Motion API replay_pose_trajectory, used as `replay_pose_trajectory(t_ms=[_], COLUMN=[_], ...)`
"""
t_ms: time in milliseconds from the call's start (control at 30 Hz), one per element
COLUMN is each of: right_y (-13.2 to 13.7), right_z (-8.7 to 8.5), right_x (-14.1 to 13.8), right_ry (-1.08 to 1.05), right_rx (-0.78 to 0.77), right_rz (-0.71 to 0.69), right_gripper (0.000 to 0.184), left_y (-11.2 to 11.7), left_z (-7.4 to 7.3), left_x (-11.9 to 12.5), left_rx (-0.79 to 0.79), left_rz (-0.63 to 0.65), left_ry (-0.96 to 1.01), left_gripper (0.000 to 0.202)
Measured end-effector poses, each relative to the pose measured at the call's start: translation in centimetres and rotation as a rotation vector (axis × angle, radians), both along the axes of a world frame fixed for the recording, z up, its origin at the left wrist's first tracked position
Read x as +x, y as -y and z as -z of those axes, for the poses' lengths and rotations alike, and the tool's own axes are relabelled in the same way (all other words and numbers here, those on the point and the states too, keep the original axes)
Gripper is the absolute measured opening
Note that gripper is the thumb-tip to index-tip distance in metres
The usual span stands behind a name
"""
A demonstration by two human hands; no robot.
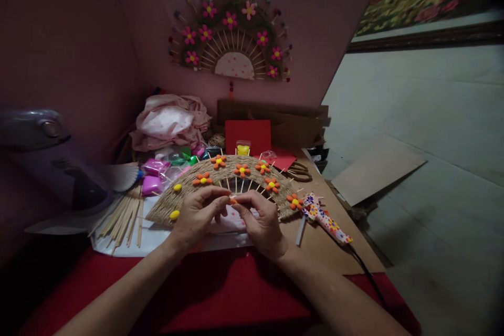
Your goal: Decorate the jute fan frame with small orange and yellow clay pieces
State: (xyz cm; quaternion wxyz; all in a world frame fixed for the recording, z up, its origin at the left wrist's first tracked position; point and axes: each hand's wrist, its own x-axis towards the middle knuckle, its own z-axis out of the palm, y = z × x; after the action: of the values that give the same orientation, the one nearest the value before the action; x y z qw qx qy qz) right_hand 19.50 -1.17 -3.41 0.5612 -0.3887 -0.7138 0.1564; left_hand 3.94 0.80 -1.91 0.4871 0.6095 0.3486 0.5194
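Note:
A jute-wrapped fan-shaped craft (185,197) lies on the table, with several orange clay flowers and two yellow clay balls on it. My left hand (197,216) and my right hand (262,223) meet over its lower middle. Both pinch a small piece of orange clay (233,200) between their fingertips. Thin wooden sticks radiate from the fan's centre just behind my fingers.
A patterned glue gun (326,220) lies right of the fan, cord trailing toward me. Loose wooden sticks (124,215) lie left. Clay packets (155,176), pink cloth (169,118) and red card (248,134) sit behind. A finished pink-flowered fan (232,37) hangs on the wall.

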Motion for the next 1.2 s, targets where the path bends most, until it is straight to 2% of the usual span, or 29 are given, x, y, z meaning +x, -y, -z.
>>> replay_pose_trajectory(t_ms=[233, 400, 567, 700, 933, 1200], right_y=[0.1, 0.1, 0.3, 0.5, 0.8, 1.0], right_z=[0.1, 0.8, 0.8, 0.5, 0.2, 0.0], right_x=[-0.1, 0.0, 0.0, 0.0, -0.2, -0.4], right_ry=[-0.035, -0.081, -0.017, 0.017, 0.018, 0.029], right_rx=[0.015, 0.062, 0.089, 0.063, 0.076, 0.093], right_rz=[-0.057, -0.048, -0.005, -0.015, -0.035, -0.09], right_gripper=[0.006, 0.012, 0.018, 0.026, 0.022, 0.022], left_y=[0.1, 0.5, 0.4, 0.0, -0.1, -0.7], left_z=[0.0, -0.1, 0.0, -0.1, -1.2, -1.1], left_x=[0.0, 0.1, 0.1, -0.1, -0.2, -0.4], left_rx=[-0.03, -0.116, -0.24, -0.295, -0.474, -0.465], left_rz=[0.006, 0.1, 0.196, 0.164, 0.105, 0.099], left_ry=[-0.001, -0.003, 0.087, 0.249, 0.4, 0.453], left_gripper=[0.01, 0.012, 0.017, 0.023, 0.026, 0.027])
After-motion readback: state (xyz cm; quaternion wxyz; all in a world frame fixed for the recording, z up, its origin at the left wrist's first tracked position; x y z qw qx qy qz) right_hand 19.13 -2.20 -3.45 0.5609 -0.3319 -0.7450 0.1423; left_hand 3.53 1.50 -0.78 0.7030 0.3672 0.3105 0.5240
